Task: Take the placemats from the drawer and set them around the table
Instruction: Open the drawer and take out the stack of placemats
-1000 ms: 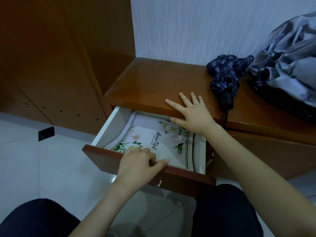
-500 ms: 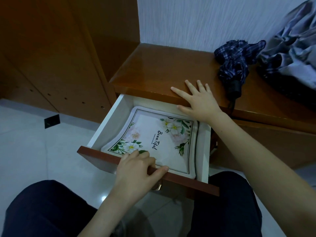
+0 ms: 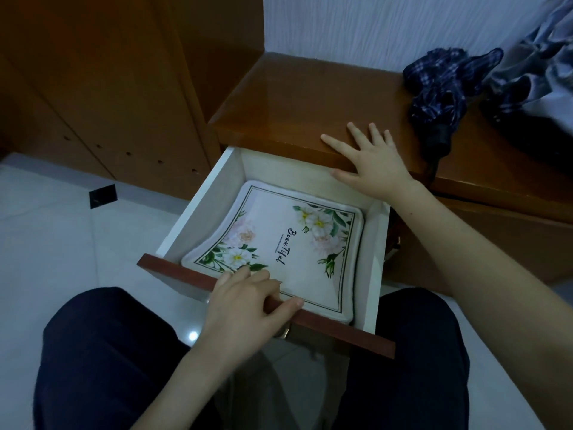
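The left hand (image 3: 245, 308) gripped the drawer front (image 3: 338, 332), fingers curled over its top edge into the drawer (image 3: 201, 206) and thumb lying along it. The right hand (image 3: 372, 162) lay flat and spread on the front edge of the cabinet top (image 3: 294, 97), grasping nothing. The white-lined drawer stood pulled out, holding a stack of flowered placemats (image 3: 288, 243); their number could not be told from the edges. One folded checked umbrella (image 3: 440, 91) lay on the brown wooden top, just beside a heap of grey cloth (image 3: 539, 57). Behind was a white wall (image 3: 372, 26), and below a pale tiled floor (image 3: 62, 243). The person's two dark-trousered knees flanked the drawer.
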